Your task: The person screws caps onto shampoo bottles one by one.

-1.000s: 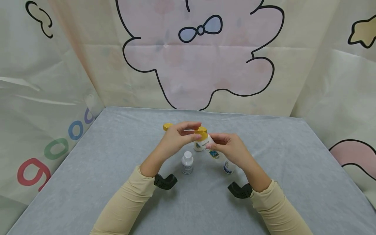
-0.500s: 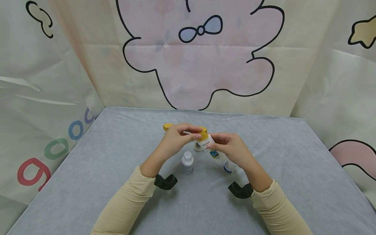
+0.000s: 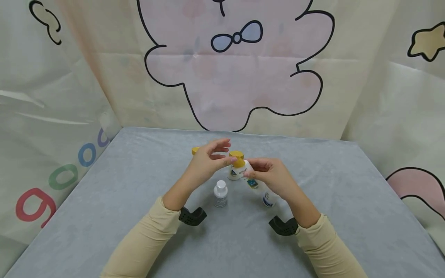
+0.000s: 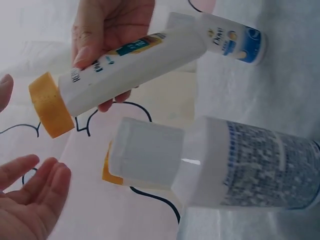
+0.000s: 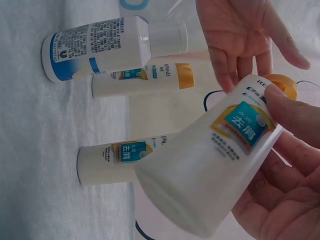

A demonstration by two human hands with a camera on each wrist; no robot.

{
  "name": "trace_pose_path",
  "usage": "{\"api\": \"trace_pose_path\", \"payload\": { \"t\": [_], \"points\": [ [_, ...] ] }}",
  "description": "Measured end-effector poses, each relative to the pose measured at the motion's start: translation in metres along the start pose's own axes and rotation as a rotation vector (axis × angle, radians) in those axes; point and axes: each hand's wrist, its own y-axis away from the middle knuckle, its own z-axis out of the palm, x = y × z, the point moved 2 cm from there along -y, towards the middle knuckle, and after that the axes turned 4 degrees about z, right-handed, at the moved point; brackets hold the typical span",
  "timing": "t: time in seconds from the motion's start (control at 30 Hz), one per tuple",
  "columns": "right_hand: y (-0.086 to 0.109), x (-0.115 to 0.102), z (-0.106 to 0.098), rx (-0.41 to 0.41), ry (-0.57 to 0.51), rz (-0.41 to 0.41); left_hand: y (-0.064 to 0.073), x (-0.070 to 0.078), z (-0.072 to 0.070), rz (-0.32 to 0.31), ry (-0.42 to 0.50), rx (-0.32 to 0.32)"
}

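My right hand (image 3: 274, 175) grips a white shampoo bottle (image 5: 200, 165) with a yellow cap (image 4: 51, 105), tilted above the table, its cap toward my left hand. Thumb and fingers are on its upper body in the right wrist view. My left hand (image 3: 208, 159) is beside that cap with fingers spread; the left wrist view shows a gap between them. Just behind stands a similar yellow-capped bottle (image 3: 233, 173), partly hidden. Nearer me is a white bottle with a clear cap (image 3: 220, 195). Below my right hand stands a white-and-blue bottle (image 4: 235, 40), its top hidden in the head view.
Another yellow-capped bottle (image 3: 195, 150) stands behind my left hand, mostly covered by it. Grey cloth (image 3: 229, 247) covers the table. Printed curtains (image 3: 271, 77) close off the back and both sides. A black wrist mount (image 3: 192, 216) juts inward from each forearm.
Half a second ago my left fingers were on the yellow cap; now they are lifted off and spread, slightly to the left. My right hand keeps its grip on the bottle.
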Motion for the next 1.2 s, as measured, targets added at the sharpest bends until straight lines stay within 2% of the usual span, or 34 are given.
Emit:
{"api": "trace_pose_path", "payload": {
  "t": [0.17,0.3,0.47,0.57,0.73,1.2],
  "points": [
    [0.0,0.002,0.0,-0.003,0.002,0.0,0.008,0.005,0.007,-0.065,-0.165,0.069],
    [0.0,0.002,0.001,-0.006,0.013,-0.001,0.012,0.009,0.011,-0.078,-0.211,0.109],
    [0.0,0.002,0.001,-0.003,0.022,-0.004,0.013,0.009,0.013,-0.098,-0.156,0.107],
    [0.0,0.002,0.001,-0.004,0.023,0.003,0.012,0.007,0.013,-0.09,-0.119,0.087],
    [0.0,0.001,0.0,-0.005,0.014,0.009,0.011,0.005,0.014,-0.065,-0.111,0.055],
    [0.001,0.001,-0.002,-0.023,-0.012,0.013,0.008,0.001,0.014,-0.052,-0.055,-0.003]
  ]
}}
